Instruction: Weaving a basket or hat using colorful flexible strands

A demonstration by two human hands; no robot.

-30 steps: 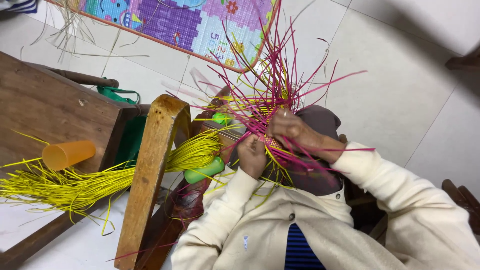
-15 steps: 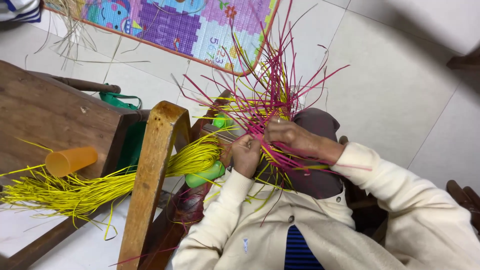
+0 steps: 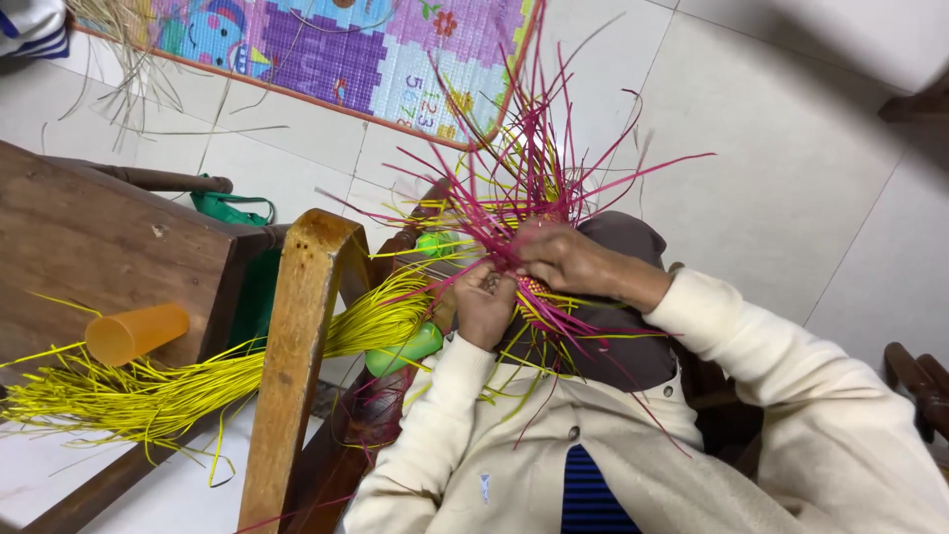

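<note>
A half-woven piece of pink and yellow strips (image 3: 529, 213) rests on my lap, its loose ends fanning upward. My left hand (image 3: 482, 305) grips the woven part from below, fingers closed on it. My right hand (image 3: 568, 262) lies on top of the piece, pinching pink strips against it. A long bundle of yellow strips (image 3: 188, 386) runs from my hands leftward across a wooden chair frame (image 3: 297, 366). Both arms wear cream sleeves.
An orange plastic cup (image 3: 135, 332) lies on its side on a dark wooden bench (image 3: 99, 247). A green object (image 3: 403, 348) sits under the yellow bundle. A colourful play mat (image 3: 336, 49) lies on the tiled floor, with loose pale straw (image 3: 129, 79) nearby.
Both hands shifted slightly on the woven piece, and the pink strips' fan moved a little; the right hand now lies more across the top.
</note>
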